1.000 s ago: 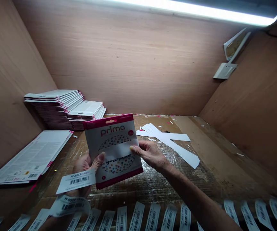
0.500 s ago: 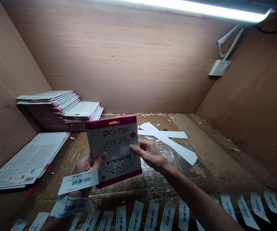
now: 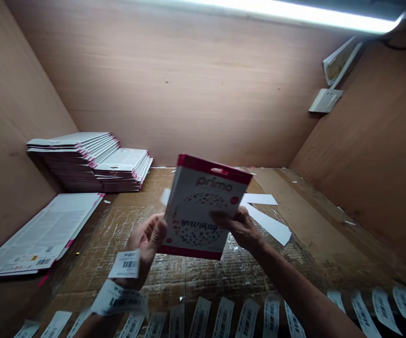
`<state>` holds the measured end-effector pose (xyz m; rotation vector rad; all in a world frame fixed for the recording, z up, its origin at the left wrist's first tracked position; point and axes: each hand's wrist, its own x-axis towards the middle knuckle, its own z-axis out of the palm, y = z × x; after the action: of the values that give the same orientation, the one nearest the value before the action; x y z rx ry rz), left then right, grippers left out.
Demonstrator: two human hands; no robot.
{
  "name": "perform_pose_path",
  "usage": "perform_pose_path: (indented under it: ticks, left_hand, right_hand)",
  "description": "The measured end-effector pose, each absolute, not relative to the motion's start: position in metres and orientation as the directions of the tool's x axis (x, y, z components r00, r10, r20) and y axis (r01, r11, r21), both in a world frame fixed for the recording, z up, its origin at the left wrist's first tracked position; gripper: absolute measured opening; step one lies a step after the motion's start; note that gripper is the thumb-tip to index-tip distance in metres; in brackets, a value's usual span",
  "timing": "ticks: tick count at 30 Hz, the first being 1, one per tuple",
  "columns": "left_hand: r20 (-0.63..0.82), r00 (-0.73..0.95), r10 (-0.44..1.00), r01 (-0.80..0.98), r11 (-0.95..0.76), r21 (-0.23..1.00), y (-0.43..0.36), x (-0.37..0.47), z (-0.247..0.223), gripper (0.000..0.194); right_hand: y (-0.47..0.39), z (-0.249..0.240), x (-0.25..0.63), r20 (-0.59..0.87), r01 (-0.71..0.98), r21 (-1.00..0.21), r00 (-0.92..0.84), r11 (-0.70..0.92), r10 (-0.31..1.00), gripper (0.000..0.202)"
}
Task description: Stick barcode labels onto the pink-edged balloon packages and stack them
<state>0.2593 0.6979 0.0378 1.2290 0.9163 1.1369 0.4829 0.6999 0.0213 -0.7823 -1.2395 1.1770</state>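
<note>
A flat "prima" birthday packet (image 3: 199, 211), white with magenta bands and a dotted round print, is held up tilted over the bench. My left hand (image 3: 148, 237) pinches its lower left edge, thumb towards me. On the right side, my right hand (image 3: 240, 227) grips it with the thumb across the front and the other fingers hidden behind. Barcode labels (image 3: 124, 264) cling to my left hand and wrist. A small white piece (image 3: 165, 196) shows past the packet's left edge; what it is I cannot make out.
Stacked packets (image 3: 79, 162) stand at the back left, with more packets (image 3: 37, 239) lying in front. White paper strips (image 3: 269, 223) lie behind my right hand. Several barcode labels (image 3: 222, 317) hang in a row along the front edge. Wooden walls (image 3: 189, 94) enclose the cardboard-covered bench (image 3: 294, 225).
The packet has moved right and slightly up, and its lean has swung the other way. Both hands have travelled with it, and the labels on my left wrist have shifted.
</note>
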Motion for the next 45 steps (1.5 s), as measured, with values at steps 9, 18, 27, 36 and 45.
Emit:
perform_pose_path:
  ticks: [9, 18, 27, 36, 45]
  left_hand:
    - [-0.237, 0.304, 0.923, -0.444, 0.358, 0.822, 0.703, 0.265, 0.048, 0.055]
    - [-0.3, 0.392, 0.87, -0.487, 0.473, 0.734, 0.683, 0.257, 0.035, 0.047]
    - [-0.233, 0.05, 0.971, -0.512, 0.225, 0.829, 0.702, 0.248, 0.049, 0.031]
    - [0.126, 0.072, 0.989, -0.207, -0.108, 0.972, 0.695, 0.244, 0.038, 0.019]
    - [-0.055, 0.067, 0.996, -0.311, 0.073, 0.948, 0.711, 0.241, 0.035, 0.013]
  right_hand:
    - [0.685, 0.01, 0.482, 0.219, -0.376, -0.914, -0.141, 0.153, 0.966, 0.029]
    - [0.692, 0.014, 0.463, 0.211, -0.429, -0.891, -0.098, 0.149, 0.973, 0.037]
    - [0.69, -0.01, 0.456, 0.095, -0.346, -0.938, -0.234, 0.008, 0.968, 0.036]
    - [0.7, -0.007, 0.446, -0.009, -0.284, -0.958, -0.089, -0.034, 0.996, 0.04]
    - [0.7, -0.013, 0.456, 0.006, -0.31, -0.951, -0.078, -0.018, 0.997, 0.038]
